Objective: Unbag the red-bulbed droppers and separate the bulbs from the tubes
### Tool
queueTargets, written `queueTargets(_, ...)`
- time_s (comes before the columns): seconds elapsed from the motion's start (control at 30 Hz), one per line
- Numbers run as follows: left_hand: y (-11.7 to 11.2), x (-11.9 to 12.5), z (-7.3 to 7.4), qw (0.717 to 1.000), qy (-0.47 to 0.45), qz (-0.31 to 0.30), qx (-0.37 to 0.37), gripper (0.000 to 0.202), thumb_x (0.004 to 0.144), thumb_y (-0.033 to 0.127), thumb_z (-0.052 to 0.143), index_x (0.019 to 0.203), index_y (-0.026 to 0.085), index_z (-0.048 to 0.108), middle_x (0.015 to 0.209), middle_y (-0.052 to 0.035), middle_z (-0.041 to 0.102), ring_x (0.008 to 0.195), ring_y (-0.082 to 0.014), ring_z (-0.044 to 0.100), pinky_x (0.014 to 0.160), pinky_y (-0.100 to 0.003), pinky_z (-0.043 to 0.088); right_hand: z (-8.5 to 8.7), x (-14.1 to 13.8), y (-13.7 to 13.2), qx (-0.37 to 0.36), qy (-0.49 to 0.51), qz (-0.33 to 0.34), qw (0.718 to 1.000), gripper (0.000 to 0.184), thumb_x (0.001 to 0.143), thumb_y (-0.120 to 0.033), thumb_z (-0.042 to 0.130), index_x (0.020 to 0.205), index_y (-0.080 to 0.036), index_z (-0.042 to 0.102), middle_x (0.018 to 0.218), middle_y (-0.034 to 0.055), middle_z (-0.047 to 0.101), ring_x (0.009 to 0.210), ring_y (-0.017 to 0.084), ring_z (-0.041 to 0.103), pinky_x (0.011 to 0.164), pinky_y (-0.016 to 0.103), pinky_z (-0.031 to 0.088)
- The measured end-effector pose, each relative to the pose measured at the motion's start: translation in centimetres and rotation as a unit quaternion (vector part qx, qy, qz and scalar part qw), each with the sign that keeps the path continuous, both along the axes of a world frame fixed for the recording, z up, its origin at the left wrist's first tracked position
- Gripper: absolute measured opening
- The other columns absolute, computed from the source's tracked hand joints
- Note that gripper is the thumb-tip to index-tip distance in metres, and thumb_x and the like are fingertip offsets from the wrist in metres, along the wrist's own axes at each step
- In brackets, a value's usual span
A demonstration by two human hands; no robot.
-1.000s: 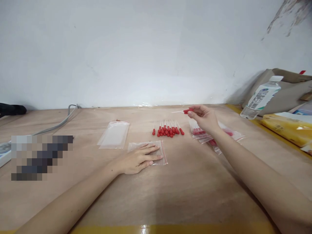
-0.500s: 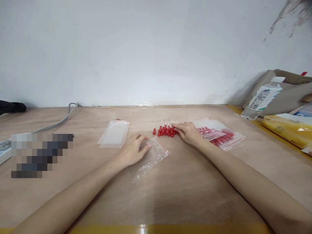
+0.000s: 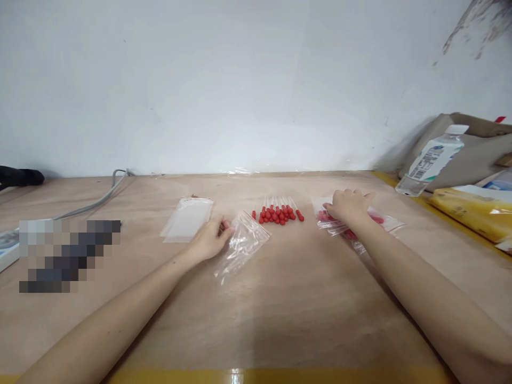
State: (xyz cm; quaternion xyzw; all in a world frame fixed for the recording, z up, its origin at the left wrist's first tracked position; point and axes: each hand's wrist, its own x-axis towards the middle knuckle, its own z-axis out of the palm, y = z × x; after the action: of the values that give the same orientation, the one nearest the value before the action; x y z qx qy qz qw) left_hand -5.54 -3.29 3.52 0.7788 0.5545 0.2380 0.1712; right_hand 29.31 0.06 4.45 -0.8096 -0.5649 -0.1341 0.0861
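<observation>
My left hand (image 3: 212,234) has its thumb and fingers closed on the left edge of a clear zip-lock bag (image 3: 248,240), which lies crumpled and seems empty. Just beyond the bag is a row of clear droppers with red bulbs (image 3: 276,214), their bulbs toward me and their thin stems toward the wall. Over to the right, my right hand (image 3: 350,205) rests on a pile of zip-lock bags filled with red-bulbed droppers (image 3: 326,217). Its thumb and little finger are spread apart, and the other fingertips are hidden behind the knuckles.
A stack of flat zip-lock bags (image 3: 188,218) lies left of my left hand. Farther left are a grey cable (image 3: 96,202), a white power strip (image 3: 10,248) and a blurred-out dark object (image 3: 72,256). At right stand a water bottle (image 3: 432,162), a grey bag (image 3: 476,138) and a yellow packet (image 3: 472,213).
My right hand has moved right, from the droppers to the pile of filled bags. My left hand has closed on the clear bag, which has shifted slightly left and toward the wall.
</observation>
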Motion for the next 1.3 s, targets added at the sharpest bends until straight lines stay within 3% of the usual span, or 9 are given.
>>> queueTargets(0.13,2.3,-2.8,1.5,0.987,-0.038,0.112,0.113,0.016,0.077,0.032,0.048,0.087,0.019,0.044,0.078,0.0003,0.056,0.059,-0.0125,0.052,0.056,-0.024,0.039,-0.4,0.0,0.3,-0.055,0.036,-0.026,0.997,0.027,0.075,-0.033,0.058,0.090,-0.012,0.064,0.095,0.0201,0.062,0.097,0.035,0.054,0.084,0.055,0.029)
queueTargets(0.37,5.8,-8.8,1.2,0.962,0.092,0.246,0.069,0.019,0.078,0.017,0.041,0.091,0.018,0.055,0.081,-0.0031,0.058,0.067,-0.0158,0.056,0.063,-0.026,0.041,-0.3,0.2,0.6,-0.091,0.043,-0.063,0.993,0.023,0.072,-0.020,0.055,0.092,-0.013,0.064,0.100,0.0161,0.062,0.097,0.030,0.056,0.088,0.051,0.029)
queueTargets(0.57,5.5,-8.7,-0.2,0.957,0.159,0.236,0.054,0.022,0.077,0.017,0.046,0.091,0.017,0.063,0.091,-0.0103,0.055,0.094,-0.0256,0.052,0.083,-0.036,0.040,-0.4,0.4,0.4,-0.071,0.052,-0.065,0.994,0.024,0.072,-0.015,0.053,0.093,-0.011,0.063,0.096,0.0165,0.062,0.096,0.031,0.056,0.085,0.048,0.031)
queueTargets(0.77,4.8,-7.4,-0.1,0.919,0.172,0.287,0.207,0.026,0.075,0.029,0.052,0.097,0.020,0.061,0.113,-0.0128,0.046,0.109,-0.0332,0.039,0.090,-0.045,0.034,3.3,-0.4,-1.1,0.057,0.067,0.035,0.996,0.020,0.079,-0.020,0.044,0.088,-0.014,0.061,0.088,0.0141,0.062,0.088,0.027,0.055,0.073,0.041,0.035)
queueTargets(0.87,4.7,-6.9,-0.2,0.920,0.137,0.244,0.272,0.027,0.074,0.035,0.055,0.097,0.020,0.061,0.113,-0.0118,0.046,0.110,-0.0315,0.039,0.091,-0.044,0.033,5.4,-1.9,-2.5,0.143,0.048,0.132,0.980,0.018,0.081,-0.024,0.043,0.080,-0.016,0.060,0.079,0.0104,0.061,0.086,0.027,0.052,0.072,0.039,0.034)
queueTargets(0.97,4.4,-6.0,0.0,0.932,0.081,0.150,0.319,0.024,0.076,0.034,0.054,0.094,0.020,0.060,0.108,-0.0098,0.048,0.108,-0.0263,0.042,0.093,-0.041,0.034,5.7,-4.5,-3.9,0.136,0.118,0.317,0.931,0.015,0.080,-0.021,0.045,0.071,-0.017,0.056,0.069,0.0051,0.059,0.072,0.019,0.052,0.066,0.031,0.035)
queueTargets(1.1,3.0,-3.7,0.6,0.935,0.026,0.039,0.352,0.020,0.081,0.032,0.051,0.095,0.019,0.057,0.105,-0.0080,0.050,0.103,-0.0214,0.047,0.092,-0.038,0.037,3.0,-8.8,-5.3,0.043,0.188,0.510,0.838,0.014,0.080,-0.014,0.044,0.072,-0.017,0.055,0.071,0.0020,0.060,0.068,0.014,0.051,0.065,0.027,0.034)
queueTargets(1.2,1.3,-1.6,0.9,0.942,0.016,-0.025,0.335,0.017,0.083,0.029,0.049,0.096,0.020,0.056,0.108,-0.0076,0.049,0.104,-0.0203,0.048,0.094,-0.039,0.037,0.4,-11.8,-6.0,-0.001,0.155,0.556,0.817,0.011,0.083,-0.019,0.048,0.076,-0.019,0.057,0.077,0.0017,0.062,0.076,0.015,0.050,0.074,0.032,0.031)
queueTargets(1.3,-0.5,0.2,0.8,0.944,-0.007,-0.078,0.322,0.015,0.083,0.026,0.049,0.093,0.018,0.056,0.110,-0.0086,0.048,0.107,-0.0203,0.047,0.095,-0.038,0.038,-1.3,-13.3,-6.1,0.036,0.152,0.560,0.813,0.014,0.086,-0.022,0.046,0.081,-0.019,0.059,0.080,0.0031,0.062,0.079,0.016,0.050,0.072,0.033,0.030)
